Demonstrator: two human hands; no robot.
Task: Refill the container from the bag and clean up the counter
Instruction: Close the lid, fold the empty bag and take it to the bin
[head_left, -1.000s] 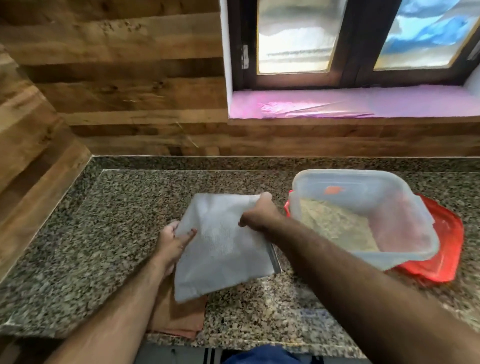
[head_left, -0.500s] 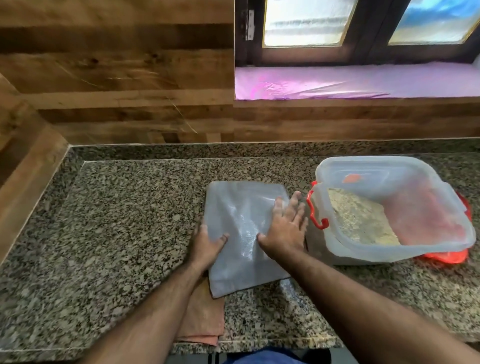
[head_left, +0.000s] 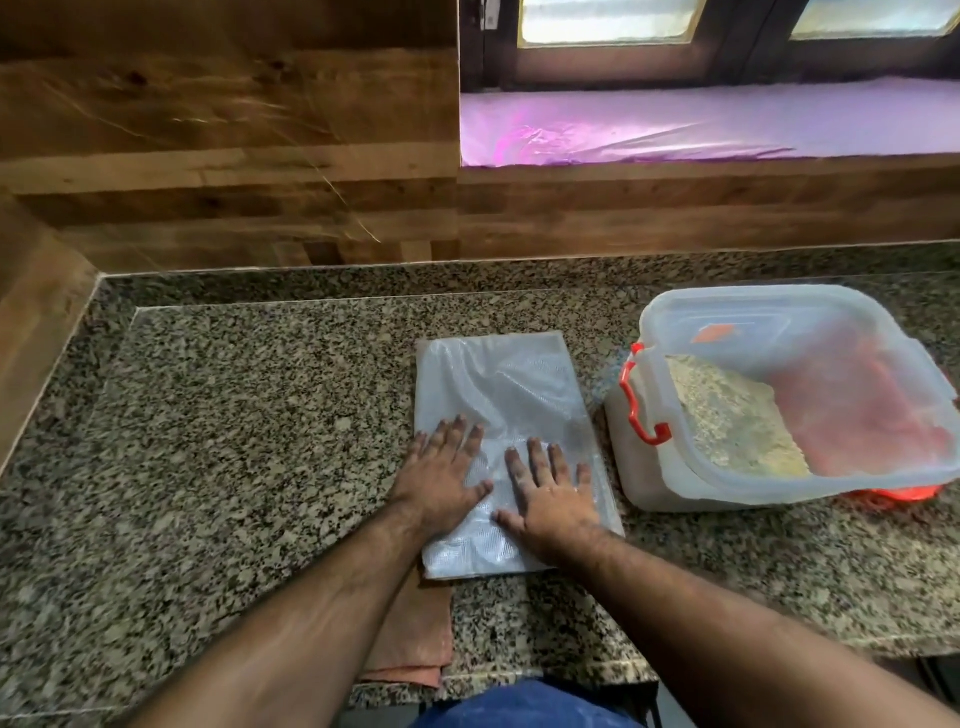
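Note:
An empty clear plastic bag (head_left: 504, 395) lies flat on the granite counter (head_left: 234, 441). My left hand (head_left: 441, 475) and my right hand (head_left: 550, 493) press palm-down on its near half, fingers spread, side by side. To the right stands a translucent container (head_left: 675, 483) with red clips, tilted, holding pale grain (head_left: 727, 415) in its left part. A red lid (head_left: 904, 492) shows under the container's near right edge.
A brownish-orange cloth (head_left: 415, 634) lies under the bag's near edge and my left forearm, reaching the counter's front edge. Wooden walls close the back and left. A sill with pink sheet (head_left: 701, 124) runs below the window.
The bag was held up by both hands, then laid down on the counter. Both hands now rest flat on it, closer together and nearer the front. The camera tilted down.

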